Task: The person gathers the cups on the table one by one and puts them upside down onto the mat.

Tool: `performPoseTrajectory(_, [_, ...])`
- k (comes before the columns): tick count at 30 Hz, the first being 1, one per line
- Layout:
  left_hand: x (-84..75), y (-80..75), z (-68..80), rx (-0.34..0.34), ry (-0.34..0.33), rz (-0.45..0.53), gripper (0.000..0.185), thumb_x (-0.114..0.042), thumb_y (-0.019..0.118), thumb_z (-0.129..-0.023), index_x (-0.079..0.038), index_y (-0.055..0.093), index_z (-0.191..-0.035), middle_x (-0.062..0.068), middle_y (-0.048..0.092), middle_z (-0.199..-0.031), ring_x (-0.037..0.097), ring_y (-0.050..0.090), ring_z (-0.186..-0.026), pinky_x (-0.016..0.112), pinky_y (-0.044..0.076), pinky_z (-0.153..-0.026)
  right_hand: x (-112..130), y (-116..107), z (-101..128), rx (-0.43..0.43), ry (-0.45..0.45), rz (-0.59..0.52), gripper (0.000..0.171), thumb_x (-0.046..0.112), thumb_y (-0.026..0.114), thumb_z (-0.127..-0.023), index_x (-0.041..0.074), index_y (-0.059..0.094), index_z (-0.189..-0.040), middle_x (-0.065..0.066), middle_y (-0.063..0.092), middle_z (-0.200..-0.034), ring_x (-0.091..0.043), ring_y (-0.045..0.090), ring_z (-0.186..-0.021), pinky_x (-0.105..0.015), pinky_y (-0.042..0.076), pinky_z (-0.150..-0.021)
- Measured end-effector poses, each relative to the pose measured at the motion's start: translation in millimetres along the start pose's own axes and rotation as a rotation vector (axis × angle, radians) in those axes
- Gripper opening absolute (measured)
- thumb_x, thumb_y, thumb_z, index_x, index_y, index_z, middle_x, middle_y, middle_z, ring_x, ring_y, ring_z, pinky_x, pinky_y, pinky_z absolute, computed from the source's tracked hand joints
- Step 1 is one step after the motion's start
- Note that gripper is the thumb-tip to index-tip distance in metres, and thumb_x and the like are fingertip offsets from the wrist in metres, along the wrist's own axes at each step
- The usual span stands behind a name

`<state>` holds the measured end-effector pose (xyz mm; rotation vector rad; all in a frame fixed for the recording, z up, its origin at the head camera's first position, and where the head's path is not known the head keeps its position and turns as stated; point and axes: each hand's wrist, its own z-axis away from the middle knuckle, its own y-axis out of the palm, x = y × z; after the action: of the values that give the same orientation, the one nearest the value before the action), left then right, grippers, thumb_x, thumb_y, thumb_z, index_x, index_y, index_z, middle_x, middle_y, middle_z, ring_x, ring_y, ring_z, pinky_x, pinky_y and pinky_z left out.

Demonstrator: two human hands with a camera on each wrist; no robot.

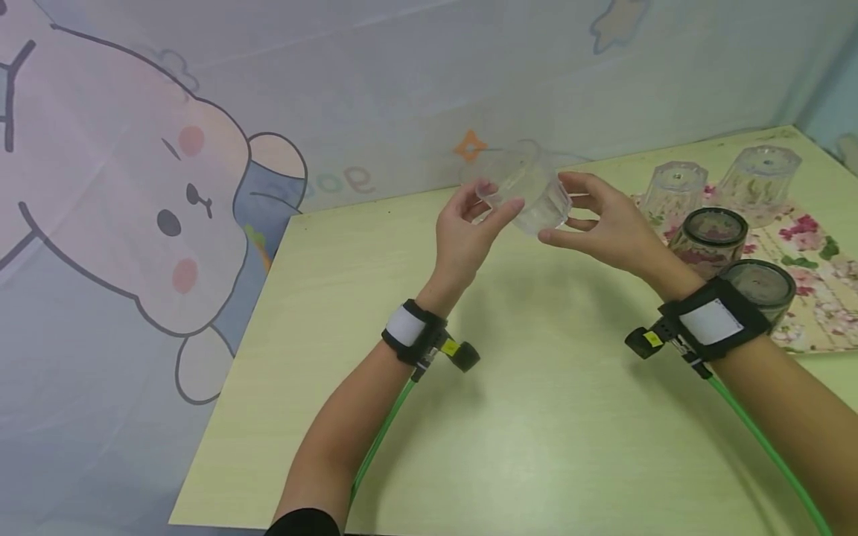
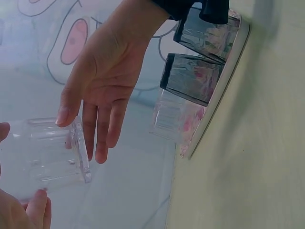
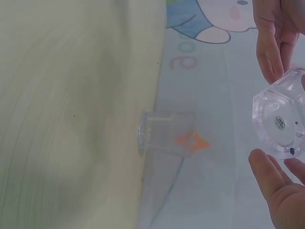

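Note:
A clear faceted glass is held in the air above the back of the table, tipped on its side with its base toward the right. My left hand grips it near the mouth, thumb on one side and fingers on the other. Around the base end, my right hand spreads its thumb and fairly straight fingers, very close to or touching the glass. A round label shows on the glass's base in the right wrist view. Behind it, a second clear glass stands near the table's back edge.
On the right lies a flower-patterned tray. It bears two clear glasses and two dark-tinted glasses, bases up. Right forearm and wristband partly cover the nearer dark glass. A cartoon-printed cloth hangs behind the pale table.

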<state>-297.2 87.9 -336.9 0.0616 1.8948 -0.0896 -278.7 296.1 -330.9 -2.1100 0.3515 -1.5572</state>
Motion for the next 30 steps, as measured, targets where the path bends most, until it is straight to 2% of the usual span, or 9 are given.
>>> performPoseTrajectory(2, [0.6, 0.8, -0.2, -0.014, -0.006, 0.015, 0.046, -0.022, 0.075, -0.082, -0.006, 0.057, -0.122, 0.001, 0.06, -0.12, 0.008, 0.06, -0.106, 0.016, 0.053, -0.078, -0.5, 1.0, -0.5, 0.002, 0.001, -0.008, 0.08, 0.025, 0.076, -0.082, 0.02, 0.031, -0.149, -0.007, 0.036, -0.152, -0.029, 0.045, -0.134, -0.045, 0.045, -0.104])
performPoseTrajectory(6, [1.5, 3.0, -1.1, -0.052, -0.017, 0.06, 0.044, -0.02, 0.075, -0.082, -0.007, 0.058, -0.121, 0.002, 0.061, -0.119, 0.007, 0.06, -0.102, 0.016, 0.053, -0.08, -0.8, 2.8, -0.9, -0.006, -0.002, -0.028, 0.079, 0.023, 0.075, -0.083, 0.019, 0.032, -0.149, -0.006, 0.038, -0.151, -0.027, 0.047, -0.132, -0.04, 0.046, -0.103])
performPoseTrajectory(11, [2.6, 5.3, -1.6, -0.089, -0.025, 0.123, 0.048, -0.015, 0.074, -0.082, -0.005, 0.057, -0.126, 0.007, 0.062, -0.122, 0.007, 0.06, -0.101, 0.019, 0.054, -0.085, -1.5, 5.2, -1.8, -0.025, -0.011, -0.068, 0.078, 0.022, 0.074, -0.083, 0.02, 0.032, -0.149, -0.004, 0.04, -0.148, -0.018, 0.05, -0.128, -0.023, 0.049, -0.099])
performPoseTrajectory(17, [4.8, 6.8, -0.1, -0.106, -0.053, 0.205, 0.048, -0.014, 0.073, -0.083, -0.006, 0.056, -0.127, 0.004, 0.062, -0.12, 0.014, 0.06, -0.105, 0.019, 0.054, -0.087, -2.4, 9.0, -3.7, -0.052, -0.01, -0.139, 0.078, 0.02, 0.073, -0.084, 0.016, 0.03, -0.15, -0.006, 0.039, -0.148, -0.003, 0.05, -0.119, -0.007, 0.049, -0.09])
performPoseTrajectory(23, [6.9, 8.7, 0.5, -0.143, -0.078, 0.303, 0.047, -0.01, 0.071, -0.084, -0.005, 0.056, -0.127, 0.004, 0.063, -0.116, 0.009, 0.061, -0.1, 0.021, 0.054, -0.092, -3.3, 13.4, -6.5, -0.066, -0.008, -0.245, 0.076, 0.017, 0.071, -0.086, 0.014, 0.03, -0.149, -0.005, 0.04, -0.145, 0.001, 0.051, -0.116, -0.005, 0.049, -0.085])
performPoseTrajectory(30, [9.7, 8.8, 1.7, -0.158, -0.059, 0.327, 0.045, -0.008, 0.07, -0.085, -0.003, 0.055, -0.127, 0.003, 0.062, -0.114, 0.005, 0.06, -0.094, 0.016, 0.054, -0.087, -4.1, 17.1, -7.6, -0.071, 0.006, -0.291, 0.073, 0.021, 0.069, -0.088, 0.018, 0.031, -0.15, 0.002, 0.044, -0.14, 0.002, 0.051, -0.118, -0.008, 0.05, -0.08])
